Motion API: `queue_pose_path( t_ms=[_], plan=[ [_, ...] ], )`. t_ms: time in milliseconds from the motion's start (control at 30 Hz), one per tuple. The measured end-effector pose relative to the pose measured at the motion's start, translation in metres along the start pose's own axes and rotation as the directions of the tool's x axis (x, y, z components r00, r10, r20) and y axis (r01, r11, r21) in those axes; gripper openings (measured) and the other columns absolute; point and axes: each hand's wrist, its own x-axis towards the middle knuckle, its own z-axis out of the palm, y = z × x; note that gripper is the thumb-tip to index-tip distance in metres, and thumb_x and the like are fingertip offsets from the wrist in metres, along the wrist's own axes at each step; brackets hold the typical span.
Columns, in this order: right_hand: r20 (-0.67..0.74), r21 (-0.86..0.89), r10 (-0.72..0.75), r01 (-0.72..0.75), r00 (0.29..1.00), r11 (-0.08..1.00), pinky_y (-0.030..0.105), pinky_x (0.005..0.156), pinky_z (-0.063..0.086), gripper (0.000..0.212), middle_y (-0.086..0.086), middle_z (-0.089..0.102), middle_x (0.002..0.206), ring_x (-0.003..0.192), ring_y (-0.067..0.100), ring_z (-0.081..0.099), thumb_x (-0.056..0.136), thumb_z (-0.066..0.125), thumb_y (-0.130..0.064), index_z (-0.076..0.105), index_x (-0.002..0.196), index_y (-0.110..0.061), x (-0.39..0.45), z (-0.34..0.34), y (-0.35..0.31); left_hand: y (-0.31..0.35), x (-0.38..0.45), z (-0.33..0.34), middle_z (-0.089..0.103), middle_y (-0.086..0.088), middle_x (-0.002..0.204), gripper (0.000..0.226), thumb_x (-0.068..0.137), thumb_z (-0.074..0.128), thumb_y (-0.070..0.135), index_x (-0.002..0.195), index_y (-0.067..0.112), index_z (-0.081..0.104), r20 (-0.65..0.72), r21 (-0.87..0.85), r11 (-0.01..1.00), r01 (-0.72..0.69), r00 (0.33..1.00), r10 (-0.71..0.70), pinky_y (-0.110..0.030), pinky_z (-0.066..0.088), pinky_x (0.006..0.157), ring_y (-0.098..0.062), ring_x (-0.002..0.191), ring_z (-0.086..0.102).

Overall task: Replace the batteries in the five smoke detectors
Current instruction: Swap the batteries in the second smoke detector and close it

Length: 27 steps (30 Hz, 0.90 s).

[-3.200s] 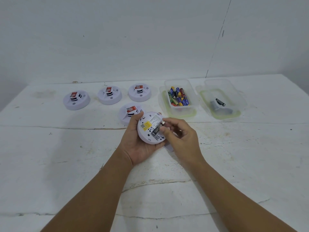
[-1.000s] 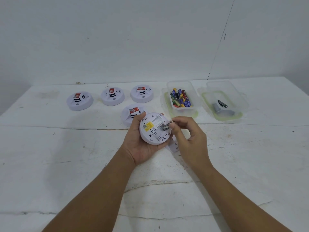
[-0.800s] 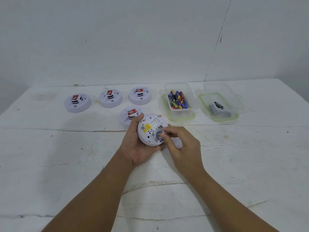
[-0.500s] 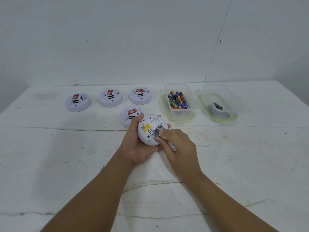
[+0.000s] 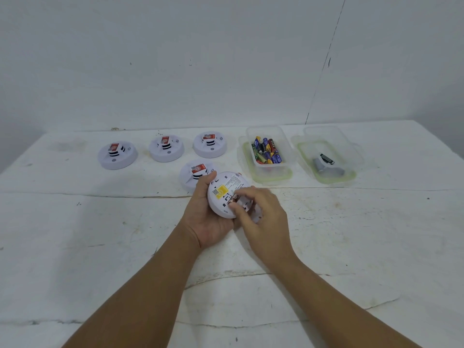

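- Since the earlier frames the right hand has come from the detector's right edge onto its back, and the small dark battery it carried now lies in the open slot.
- The left hand grips the round white plastic smoke detector from below, with its back turned up, probably so that the slot faces the person.
- The right fingertips are curled and press on the battery, to seat it, I think.
- Four other white round detectors sit face up at the far left, apparently waiting.
- The clear plastic box with green rim, far right of the hands, holds many coloured batteries.
- The second clear box further right holds one dark battery and grey pieces I cannot identify; it is probably for used batteries.
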Motion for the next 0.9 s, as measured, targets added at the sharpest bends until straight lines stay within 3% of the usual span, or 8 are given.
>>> queue_pose_path(
  t_ms=[100,233,367,467,633,900],
  plan=[
    [-0.029,0.061,0.204,-0.202,0.978,0.977,0.02,0.091,0.047,0.038,-0.016,0.055,0.112,0.111,0.012,0.056,0.082,0.088,-0.031,0.068,0.114,-0.035,0.002,0.001,-0.001,-0.001,0.0,0.001,0.067,-0.022,0.125,0.056,0.097,0.056,0.053,0.133,0.011,0.065,0.006,-0.019,0.999,-0.029,1.0,0.03,-0.052,0.046,0.111,-0.039,0.113,0.068],
    [0.065,0.155,0.338,-0.344,0.939,0.926,0.02,0.08,0.049,0.047,-0.006,0.059,0.102,0.088,0.009,0.058,0.077,0.092,-0.03,0.067,0.116,-0.034,0.01,-0.004,0.001,-0.001,-0.003,0.004,0.068,-0.024,0.123,0.053,0.098,0.053,0.051,0.126,0.009,0.068,0.029,-0.043,0.998,-0.041,0.999,0.042,-0.054,0.057,0.095,-0.042,0.107,0.07],
    [0.176,0.133,0.413,-0.437,0.894,0.89,0.023,0.067,0.05,0.052,-0.008,0.055,0.09,0.066,0.003,0.053,0.075,0.094,-0.027,0.063,0.116,-0.031,0.022,-0.011,-0.002,-0.002,-0.002,0.004,0.066,-0.021,0.128,0.055,0.094,0.057,0.048,0.135,0.012,0.064,0.022,-0.018,0.999,-0.038,0.999,0.038,-0.055,0.048,0.106,-0.041,0.114,0.066],
    [0.255,0.133,0.462,-0.504,0.849,0.853,0.023,0.06,0.053,0.06,-0.003,0.053,0.085,0.064,0.005,0.054,0.071,0.097,-0.022,0.057,0.115,-0.026,0.031,-0.017,-0.006,-0.003,-0.004,0.007,0.065,-0.022,0.133,0.059,0.093,0.058,0.049,0.14,0.014,0.061,0.021,-0.002,0.999,-0.044,0.999,0.044,-0.057,0.037,0.117,-0.042,0.121,0.062],
    [0.348,0.126,0.503,-0.571,0.791,0.812,0.02,0.055,0.054,0.069,-0.002,0.055,0.076,0.056,-0.002,0.055,0.063,0.101,-0.015,0.054,0.113,-0.019,0.041,-0.023,-0.007,-0.005,-0.009,0.011,0.062,-0.025,0.138,0.059,0.093,0.058,0.056,0.132,0.011,0.064,0.042,-0.029,0.999,-0.044,0.998,0.045,-0.056,0.049,0.107,-0.042,0.119,0.067],
    [0.431,0.115,0.562,-0.66,0.706,0.742,0.019,0.045,0.049,0.071,-0.001,0.055,0.076,0.048,-0.003,0.057,0.064,0.097,0.0,0.052,0.118,-0.008,0.052,-0.027,-0.022,-0.005,-0.011,0.012,0.064,-0.024,0.135,0.058,0.095,0.058,0.054,0.134,0.01,0.063,-0.001,-0.033,0.998,-0.06,0.998,0.06,-0.055,0.045,0.109,-0.041,0.115,0.068]
  ],
)
